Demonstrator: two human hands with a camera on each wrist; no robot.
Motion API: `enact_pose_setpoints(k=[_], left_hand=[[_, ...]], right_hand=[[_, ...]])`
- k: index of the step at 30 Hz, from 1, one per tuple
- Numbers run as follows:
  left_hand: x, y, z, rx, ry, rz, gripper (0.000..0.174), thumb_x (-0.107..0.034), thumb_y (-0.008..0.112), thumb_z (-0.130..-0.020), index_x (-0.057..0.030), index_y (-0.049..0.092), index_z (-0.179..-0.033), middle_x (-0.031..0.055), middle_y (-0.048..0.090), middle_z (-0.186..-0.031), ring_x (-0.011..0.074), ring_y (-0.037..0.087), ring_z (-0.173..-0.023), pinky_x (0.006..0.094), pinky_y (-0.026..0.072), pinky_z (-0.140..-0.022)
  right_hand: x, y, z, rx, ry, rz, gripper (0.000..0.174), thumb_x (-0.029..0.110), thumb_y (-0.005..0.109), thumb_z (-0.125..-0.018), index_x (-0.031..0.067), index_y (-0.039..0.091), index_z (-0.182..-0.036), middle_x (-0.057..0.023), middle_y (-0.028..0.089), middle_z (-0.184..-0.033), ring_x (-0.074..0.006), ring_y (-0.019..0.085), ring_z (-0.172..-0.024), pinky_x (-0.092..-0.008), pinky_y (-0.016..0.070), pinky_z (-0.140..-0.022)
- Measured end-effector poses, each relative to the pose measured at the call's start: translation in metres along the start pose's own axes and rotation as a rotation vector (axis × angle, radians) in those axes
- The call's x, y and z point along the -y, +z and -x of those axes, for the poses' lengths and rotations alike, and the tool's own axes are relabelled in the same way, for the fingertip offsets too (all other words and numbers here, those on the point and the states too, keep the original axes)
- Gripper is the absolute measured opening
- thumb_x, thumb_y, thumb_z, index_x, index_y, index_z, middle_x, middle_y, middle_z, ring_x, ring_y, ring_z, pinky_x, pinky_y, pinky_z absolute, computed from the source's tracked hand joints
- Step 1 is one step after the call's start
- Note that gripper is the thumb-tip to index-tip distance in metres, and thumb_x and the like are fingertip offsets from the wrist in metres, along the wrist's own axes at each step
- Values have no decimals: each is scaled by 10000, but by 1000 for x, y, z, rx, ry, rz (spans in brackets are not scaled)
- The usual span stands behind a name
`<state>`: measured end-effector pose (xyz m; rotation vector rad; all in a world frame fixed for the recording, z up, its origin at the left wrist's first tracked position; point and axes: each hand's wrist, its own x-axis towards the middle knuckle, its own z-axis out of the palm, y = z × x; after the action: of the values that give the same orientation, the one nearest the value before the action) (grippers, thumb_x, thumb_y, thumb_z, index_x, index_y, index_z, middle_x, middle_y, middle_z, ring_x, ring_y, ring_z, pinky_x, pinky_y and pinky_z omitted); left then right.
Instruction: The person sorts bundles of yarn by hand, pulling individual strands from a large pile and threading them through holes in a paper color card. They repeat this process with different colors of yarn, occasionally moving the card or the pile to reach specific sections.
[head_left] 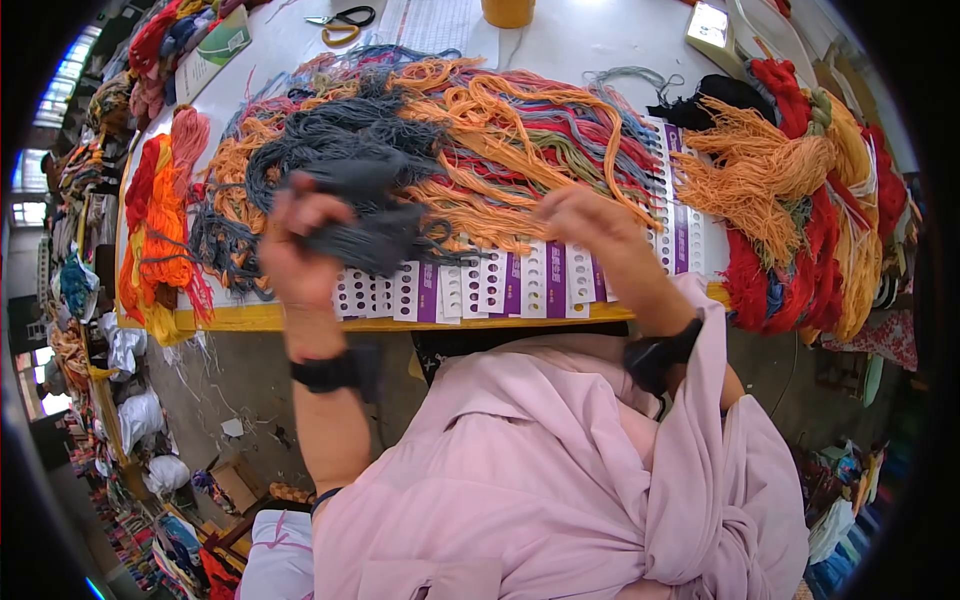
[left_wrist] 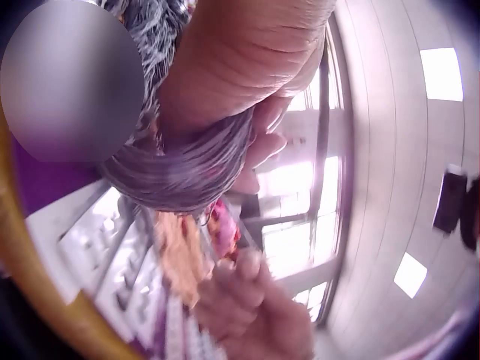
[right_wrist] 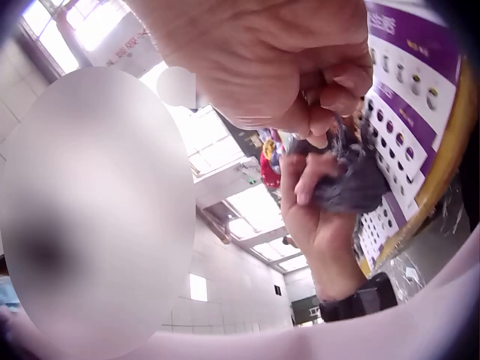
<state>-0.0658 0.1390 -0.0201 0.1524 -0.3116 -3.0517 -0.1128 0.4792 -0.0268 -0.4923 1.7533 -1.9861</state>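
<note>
My left hand grips a dark grey yarn bundle above the table's front edge. In the left wrist view, a band of grey strands wraps below the left hand. To the right, my right hand is raised with fingers curled, apart from the bundle in the head view. The right wrist view shows the right hand with its fingertips drawn together near the grey yarn; whether a thin strand is between them is unclear. Loose dark grey yarn lies over orange yarn.
Punched cards with purple bands line the table's yellow front edge. Red and orange skeins hang at the right, orange and pink ones at the left. Scissors, a paper sheet and a yellow-brown cup are at the back.
</note>
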Motion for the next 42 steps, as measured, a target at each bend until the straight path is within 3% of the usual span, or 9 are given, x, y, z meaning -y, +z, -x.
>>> enact_pose_setpoints(k=[5,8,15,23,28,31,34,38,42], left_hand=[[-157,5,-11,-9,282,-105,325,-43,530,-904,114,440,-1174,51,458,-790,164,471,-748,296,448,-705],[-240,-3,-10,66,393,-211,317,-62,560,-902,105,457,-1152,59,455,-799,122,439,-660,223,367,-535],[-120,58,-15,-82,550,-591,188,-25,566,-895,63,513,-1052,33,413,-742,79,301,-534,219,219,-436],[-428,130,12,-128,638,-958,171,-28,549,-869,36,553,-1027,-7,364,-782,82,315,-663,227,244,-592],[-400,213,12,-373,1088,-2284,243,-139,534,-891,3,601,-1076,31,530,-1022,105,470,-943,250,348,-850],[-387,249,2,-270,1164,-2490,324,-143,529,-871,23,595,-1140,52,609,-1131,118,548,-1068,245,385,-960],[-374,283,-10,-342,1217,-2445,427,-77,528,-821,69,563,-1221,69,636,-1159,145,583,-1102,224,378,-983],[-319,279,-31,-346,1265,-2336,294,-87,526,-855,32,561,-1122,32,538,-1014,117,499,-939,206,354,-848],[-258,262,-44,-213,1208,-2130,167,-97,524,-889,-5,559,-1023,-5,440,-869,89,415,-776,189,329,-713]], right_hand=[[36,-147,28,-224,-199,-992,243,57,496,-906,-66,582,-1098,-247,570,-1246,-300,521,-1214,-453,363,-1070],[72,-316,105,-560,-383,-1104,109,16,477,-882,-8,495,-778,-64,452,-715,-193,427,-641,-334,408,-712],[108,-305,142,-1375,-826,467,77,19,506,-875,-50,540,-874,-45,451,-733,-114,415,-582,-225,350,-510],[190,-395,193,-1435,-360,1800,252,159,528,-928,-14,542,-1112,-57,486,-794,-136,413,-659,-267,356,-591],[227,-398,185,-2006,-662,1047,520,409,536,-859,-104,509,-940,-303,557,-1009,-383,564,-922,-513,454,-771],[211,-427,207,-1919,271,2228,665,451,535,-908,-148,383,-1153,-328,521,-1091,-387,546,-1000,-522,461,-817],[221,-397,185,-1779,-752,814,527,309,677,-824,-104,454,-1064,-291,535,-1063,-339,573,-914,-494,486,-754],[213,-289,146,-1375,-153,2028,90,30,585,-755,-20,549,-821,-200,552,-906,-344,532,-778,-393,457,-681],[156,-259,88,-1138,-399,1303,111,120,564,-849,57,586,-937,-78,520,-841,-204,493,-750,-313,396,-663]])
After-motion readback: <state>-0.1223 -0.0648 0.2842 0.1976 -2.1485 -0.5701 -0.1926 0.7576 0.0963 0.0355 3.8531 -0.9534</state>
